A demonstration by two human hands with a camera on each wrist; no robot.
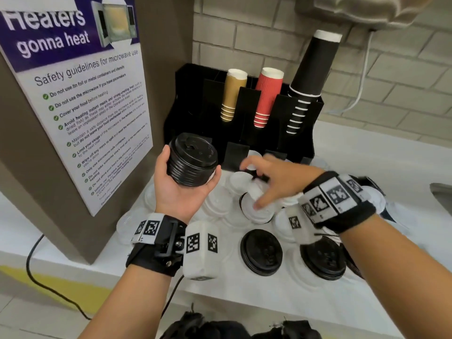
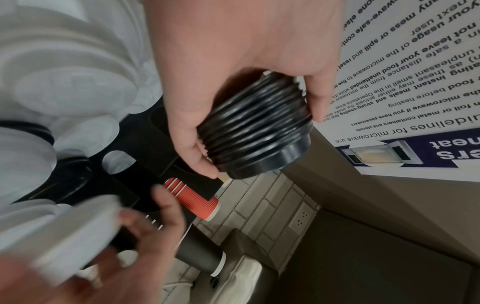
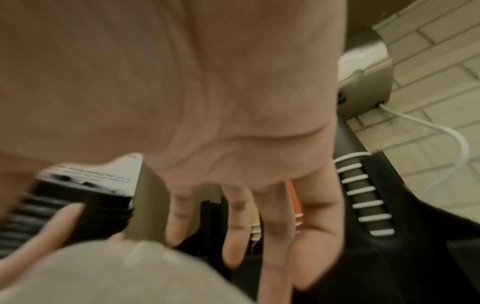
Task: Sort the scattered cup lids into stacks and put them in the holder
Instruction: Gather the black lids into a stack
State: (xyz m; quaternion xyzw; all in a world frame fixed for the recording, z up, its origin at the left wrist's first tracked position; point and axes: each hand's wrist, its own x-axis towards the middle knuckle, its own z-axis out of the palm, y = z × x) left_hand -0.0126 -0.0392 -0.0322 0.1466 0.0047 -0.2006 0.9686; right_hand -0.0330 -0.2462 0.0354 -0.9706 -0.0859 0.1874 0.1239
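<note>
My left hand (image 1: 190, 168), palm up, grips a tall stack of black lids (image 1: 195, 149) in front of the black holder (image 1: 186, 94); in the left wrist view its thumb and fingers curl round the stack (image 2: 254, 127). My right hand (image 1: 252, 184) is over a heap of white lids (image 1: 217, 204) on the counter. It pinches one tilted white lid (image 2: 78, 232) between thumb and fingers, blurred by motion. Two single black lids (image 1: 261, 252) (image 1: 322, 258) lie near the front edge.
The holder carries gold cups (image 1: 232, 94), red cups (image 1: 266, 99) and a tall black cup stack (image 1: 310, 69). A microwave poster (image 1: 85, 106) covers the cabinet on the left. A sink rim (image 1: 442, 192) shows far right. A black cable (image 1: 31, 260) hangs off the counter.
</note>
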